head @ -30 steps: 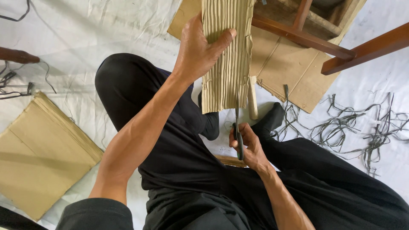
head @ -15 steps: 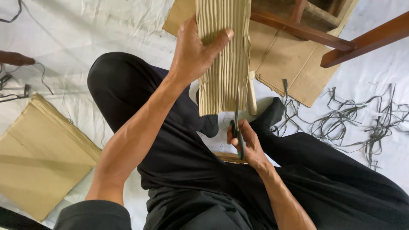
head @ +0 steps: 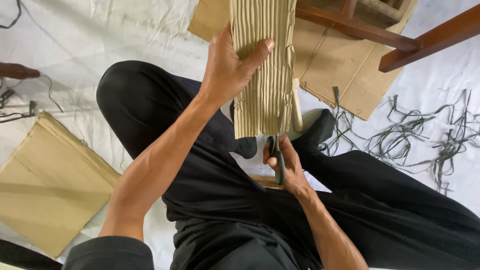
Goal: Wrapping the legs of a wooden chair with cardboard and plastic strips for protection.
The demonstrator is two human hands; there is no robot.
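My left hand (head: pixel 231 64) grips a tall ribbed strip of corrugated cardboard (head: pixel 262 95), held upright above my legs, thumb across its front. Below it, my right hand (head: pixel 284 167) is closed around the dark handles of a pair of scissors (head: pixel 276 159). The blades run up into the cardboard's lower edge near its right side, where a narrow strip is partly split off. My black trousers (head: pixel 210 180) fill the space beneath both hands.
A stack of flat cardboard sheets (head: pixel 47 180) lies at lower left. More cardboard (head: pixel 345 70) lies under brown wooden furniture legs (head: pixel 420 45) at top right. Several thin dark strips (head: pixel 415 140) are scattered on the white floor sheet (head: pixel 100 35) at right. Cables lie at far left.
My right hand has pushed the scissors upward, deeper into the cardboard's bottom edge. The left hand keeps its grip on the strip, nearly still.
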